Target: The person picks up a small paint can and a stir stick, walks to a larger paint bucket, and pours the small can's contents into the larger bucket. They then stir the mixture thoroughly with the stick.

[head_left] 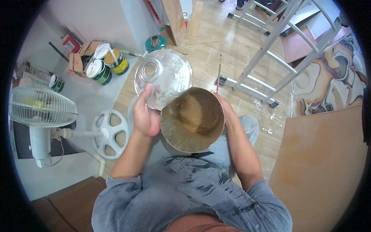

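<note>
In front of my lap is an open round can (193,118) with a brown, stained inside, tilted so that its mouth faces up toward me. My right hand (228,110) is closed around its right side, fingers mostly hidden behind the wall. My left hand (143,119) grips a silvery metal disc (170,79) with raised marks and a round hole, thumb on its near face. The disc meets the can's rim; whether the two are joined I cannot tell. Just beyond my right fingers rises a thin stick (219,69), reddish at its lower end; whether I hold it is unclear.
A white fan (42,106) lies at the left with its base (110,133) toward me. Paint cans (99,72) and a carton (79,62) stand far left, a green-topped can (155,44) ahead. A ladder (266,50), a patterned sheet (328,77) and a brown board (317,166) are right.
</note>
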Tool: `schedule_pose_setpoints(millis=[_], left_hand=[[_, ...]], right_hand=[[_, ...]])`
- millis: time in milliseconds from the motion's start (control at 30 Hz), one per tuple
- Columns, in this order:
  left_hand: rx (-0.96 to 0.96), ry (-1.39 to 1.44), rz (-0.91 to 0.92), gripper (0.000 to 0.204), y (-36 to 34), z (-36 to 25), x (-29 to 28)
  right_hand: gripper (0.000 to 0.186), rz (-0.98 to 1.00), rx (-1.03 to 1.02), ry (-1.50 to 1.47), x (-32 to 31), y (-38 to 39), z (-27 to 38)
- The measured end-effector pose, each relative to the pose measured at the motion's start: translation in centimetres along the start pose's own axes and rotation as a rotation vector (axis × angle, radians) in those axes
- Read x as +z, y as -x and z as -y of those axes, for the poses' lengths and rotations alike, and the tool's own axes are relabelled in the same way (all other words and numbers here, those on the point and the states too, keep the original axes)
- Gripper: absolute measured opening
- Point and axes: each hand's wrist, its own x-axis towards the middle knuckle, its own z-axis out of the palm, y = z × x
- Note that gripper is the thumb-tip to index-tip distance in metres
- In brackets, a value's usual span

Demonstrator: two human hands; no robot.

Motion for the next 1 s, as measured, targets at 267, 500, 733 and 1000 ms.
schedule_pose_setpoints(millis=[267, 500, 733, 1000], left_hand=[[0.264, -0.268, 0.027, 0.046, -5.2, 1.0, 2.7], [0.331, -0.419, 0.008, 0.044, -16.0, 0.0, 4.9], [0.376, -0.395, 0.036, 0.045, -20.1, 0.1, 5.6], [0.32, -0.388, -0.031, 0.047, -21.2, 0.4, 3.8]], right_hand=[[0.043, -0.22, -0.766, -0.489, 0.2, 2.7, 4.1], [0.041, 0.697, -0.961, -0.314, 13.5, 22.1, 6.4], [0.02, 1.093, -0.85, -0.639, 17.2, 24.1, 4.6], [0.04, 0.888, -0.824, -0.368, 13.9, 15.4, 9.4]])
